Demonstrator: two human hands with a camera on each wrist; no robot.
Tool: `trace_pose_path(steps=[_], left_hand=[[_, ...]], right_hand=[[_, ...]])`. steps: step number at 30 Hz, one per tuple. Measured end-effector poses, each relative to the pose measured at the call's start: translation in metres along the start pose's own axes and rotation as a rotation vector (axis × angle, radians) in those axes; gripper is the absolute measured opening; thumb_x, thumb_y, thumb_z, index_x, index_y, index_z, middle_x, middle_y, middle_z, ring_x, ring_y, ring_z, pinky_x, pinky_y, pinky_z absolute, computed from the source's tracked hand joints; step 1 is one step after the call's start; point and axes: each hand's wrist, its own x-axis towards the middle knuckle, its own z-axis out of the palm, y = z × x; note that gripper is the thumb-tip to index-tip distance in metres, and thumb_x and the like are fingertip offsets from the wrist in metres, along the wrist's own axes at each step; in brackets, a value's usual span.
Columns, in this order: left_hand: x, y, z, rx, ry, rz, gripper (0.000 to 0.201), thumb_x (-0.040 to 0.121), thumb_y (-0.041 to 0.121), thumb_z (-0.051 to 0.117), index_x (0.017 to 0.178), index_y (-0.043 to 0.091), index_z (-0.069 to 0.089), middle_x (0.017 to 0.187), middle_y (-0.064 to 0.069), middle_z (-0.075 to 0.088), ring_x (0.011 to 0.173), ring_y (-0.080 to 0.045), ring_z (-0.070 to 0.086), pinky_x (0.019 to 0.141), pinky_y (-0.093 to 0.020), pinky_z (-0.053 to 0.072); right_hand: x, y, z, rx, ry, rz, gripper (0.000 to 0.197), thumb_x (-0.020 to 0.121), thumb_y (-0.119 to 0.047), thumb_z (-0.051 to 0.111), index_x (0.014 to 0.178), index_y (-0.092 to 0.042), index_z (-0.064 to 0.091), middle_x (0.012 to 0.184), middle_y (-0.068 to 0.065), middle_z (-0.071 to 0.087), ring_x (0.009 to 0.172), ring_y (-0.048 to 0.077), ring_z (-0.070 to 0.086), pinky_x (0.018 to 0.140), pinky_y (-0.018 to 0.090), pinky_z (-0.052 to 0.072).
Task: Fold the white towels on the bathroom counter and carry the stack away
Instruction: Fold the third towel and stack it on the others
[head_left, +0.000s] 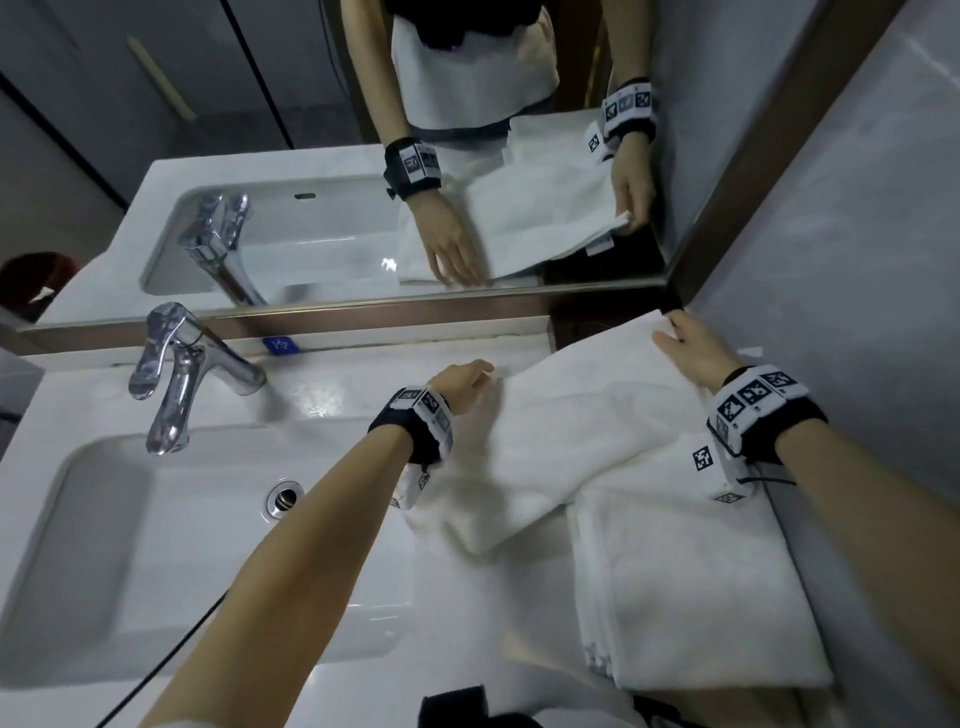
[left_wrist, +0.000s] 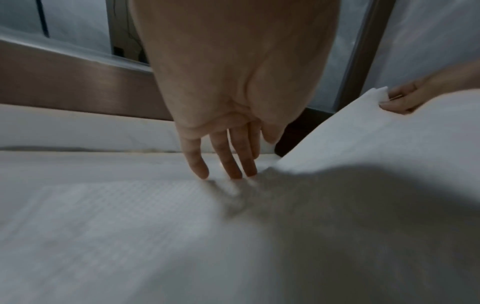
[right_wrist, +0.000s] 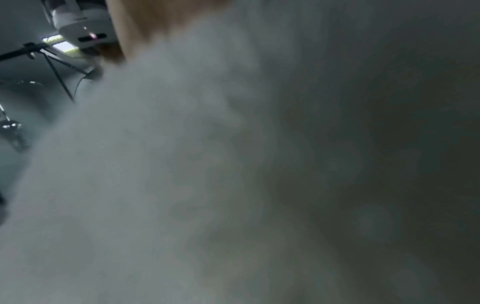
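A white towel (head_left: 550, 441) lies spread on the counter to the right of the sink, its far right corner raised. My right hand (head_left: 691, 343) pinches that raised corner near the mirror's corner; the same hand (left_wrist: 405, 100) shows in the left wrist view holding the towel's edge. My left hand (head_left: 467, 382) rests with straight fingers (left_wrist: 231, 164) on the towel (left_wrist: 130, 226) near its far left edge. A folded stack of white towels (head_left: 696, 582) sits at the counter's near right, partly under the spread towel. White cloth (right_wrist: 182, 185) fills the blurred right wrist view.
The sink basin (head_left: 104, 545) and chrome faucet (head_left: 182, 369) are to the left. A mirror (head_left: 363, 156) runs along the back, framed in brown. A grey wall (head_left: 857, 260) closes the right side. A black object (head_left: 457, 706) sits at the counter's near edge.
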Motion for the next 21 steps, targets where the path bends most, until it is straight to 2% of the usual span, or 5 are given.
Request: trace_pose_path(steps=[4,6,11,15,21], left_hand=[[0.016,0.016,-0.001,-0.009,-0.031,0.041,0.040,0.101,0.031,0.031,0.124,0.009,0.055,0.127,-0.019,0.054,0.120,-0.034,0.047,0.106,-0.041,0.034],[0.021,0.020,-0.002,0.058,-0.046,0.024,0.044,0.100,0.040,0.029,0.120,0.013,0.058,0.126,-0.017,0.050,0.122,-0.034,0.038,0.106,-0.045,0.030],[0.021,0.024,0.000,0.059,-0.078,0.066,0.042,0.100,0.038,0.032,0.115,0.008,0.058,0.122,-0.014,0.056,0.121,-0.028,0.040,0.103,-0.043,0.032],[0.016,0.016,0.004,-0.107,-0.033,0.128,0.018,0.096,0.023,0.050,0.102,0.011,0.037,0.079,-0.010,0.048,0.078,-0.026,0.046,0.077,-0.035,0.038],[0.012,0.009,0.003,-0.189,-0.018,0.097,0.032,0.098,0.033,0.044,0.073,0.014,0.041,0.069,-0.003,0.042,0.067,-0.020,0.038,0.065,-0.028,0.030]], right_hand=[[-0.003,-0.001,-0.005,0.196,0.112,-0.113,0.020,0.097,-0.012,0.046,0.114,-0.002,0.051,0.101,0.011,0.059,0.085,0.019,0.053,0.057,0.017,0.036],[-0.005,0.000,-0.007,0.294,0.129,-0.128,0.019,0.097,-0.012,0.046,0.113,-0.005,0.052,0.099,0.008,0.060,0.083,0.016,0.055,0.063,0.011,0.043],[0.002,0.006,-0.007,0.344,0.127,-0.077,0.018,0.097,-0.014,0.046,0.111,-0.006,0.054,0.101,0.011,0.060,0.092,0.020,0.056,0.081,0.035,0.045],[0.010,0.010,-0.002,0.333,0.153,0.008,0.026,0.095,-0.014,0.051,0.117,0.000,0.052,0.103,0.011,0.059,0.092,0.021,0.055,0.078,0.029,0.043],[0.014,0.010,0.002,0.359,0.174,0.006,0.025,0.092,-0.010,0.056,0.113,-0.002,0.047,0.095,0.008,0.055,0.084,0.021,0.053,0.055,0.015,0.042]])
